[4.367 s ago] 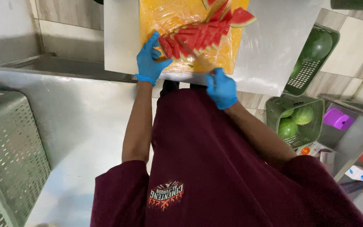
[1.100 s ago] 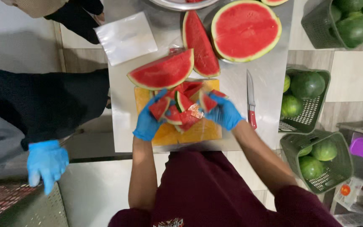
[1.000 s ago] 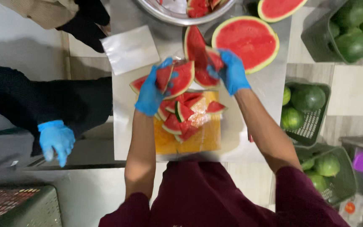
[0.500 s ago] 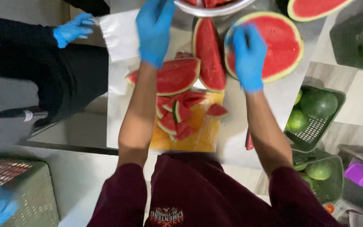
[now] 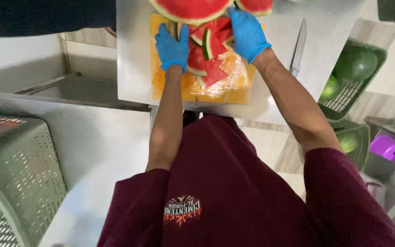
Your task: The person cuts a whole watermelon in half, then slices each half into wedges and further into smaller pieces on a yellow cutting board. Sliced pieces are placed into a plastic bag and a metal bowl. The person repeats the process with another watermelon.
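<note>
Both my hands wear blue gloves and rest on a pile of watermelon slices (image 5: 208,57) on an orange cutting board (image 5: 197,87) wrapped in clear film. My left hand (image 5: 172,47) presses against the left side of the pile. My right hand (image 5: 248,33) cups the right side, fingers over the slices. A large watermelon wedge (image 5: 190,9) lies at the board's far edge. A knife (image 5: 298,48) lies on the steel table to the right of the board, untouched.
The board sits on a steel table (image 5: 131,68). Green crates with whole watermelons (image 5: 355,64) stand at the right, with a purple container (image 5: 387,147) near them. A green perforated basket (image 5: 17,178) is at lower left. Another person's dark sleeve (image 5: 46,16) is at top left.
My hands came back from the far end of the table to the slices on the board. The view tilted down toward my body. The other person's gloved hand is out of view.
</note>
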The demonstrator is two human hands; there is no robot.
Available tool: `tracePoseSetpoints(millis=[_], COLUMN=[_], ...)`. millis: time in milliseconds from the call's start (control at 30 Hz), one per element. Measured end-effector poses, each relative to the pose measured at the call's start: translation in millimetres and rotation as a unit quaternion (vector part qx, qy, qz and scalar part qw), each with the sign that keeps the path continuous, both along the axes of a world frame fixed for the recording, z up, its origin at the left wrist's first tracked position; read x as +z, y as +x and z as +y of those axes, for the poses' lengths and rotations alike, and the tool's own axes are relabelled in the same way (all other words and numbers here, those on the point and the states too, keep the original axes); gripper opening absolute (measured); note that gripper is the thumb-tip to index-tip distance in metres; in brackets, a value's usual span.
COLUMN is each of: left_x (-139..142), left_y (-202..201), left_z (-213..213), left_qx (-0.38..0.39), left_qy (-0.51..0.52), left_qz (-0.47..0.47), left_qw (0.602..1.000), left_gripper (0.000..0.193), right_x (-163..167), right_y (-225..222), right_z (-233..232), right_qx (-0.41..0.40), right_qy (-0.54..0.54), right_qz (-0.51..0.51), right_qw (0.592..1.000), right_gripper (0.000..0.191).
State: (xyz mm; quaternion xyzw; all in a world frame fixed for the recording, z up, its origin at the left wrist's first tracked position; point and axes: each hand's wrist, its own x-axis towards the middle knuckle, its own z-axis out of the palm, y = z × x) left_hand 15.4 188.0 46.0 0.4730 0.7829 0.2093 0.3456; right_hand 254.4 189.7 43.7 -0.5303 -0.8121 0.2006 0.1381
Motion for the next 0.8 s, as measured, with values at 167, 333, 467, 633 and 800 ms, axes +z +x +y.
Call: tracePoseSetpoints(millis=[167,333,467,633,800], left_x=[17,43,61,52,24], left_y=[-5,15,46,73,83], left_z=[24,34,36,38,49], left_qx=[0.041,0.014,0.089,0.169,0.188], left_qy=[-0.046,-0.115,-0.185,-0.172,-0.200], left_qz=[-0.121,0.004,0.096,0.150,0.164], left_qw=[0.991,0.993,0.974,0.959,0.948], left_gripper=[0.078,0.088,0.124,0.106,0.096], right_x=[16,22,14,21,19], right_y=[-8,-42,-68,-68,-35], right_z=[-2,-37,-53,-52,-45], right_qx=[-0.054,-0.174,-0.283,-0.171,-0.230], right_qy=[-0.154,-0.075,-0.004,0.079,-0.019], right_qz=[0.102,0.111,0.099,0.089,0.149], right_qw=[0.981,0.975,0.954,0.978,0.962], right_gripper=[0.075,0.082,0.067,0.052,0.034])
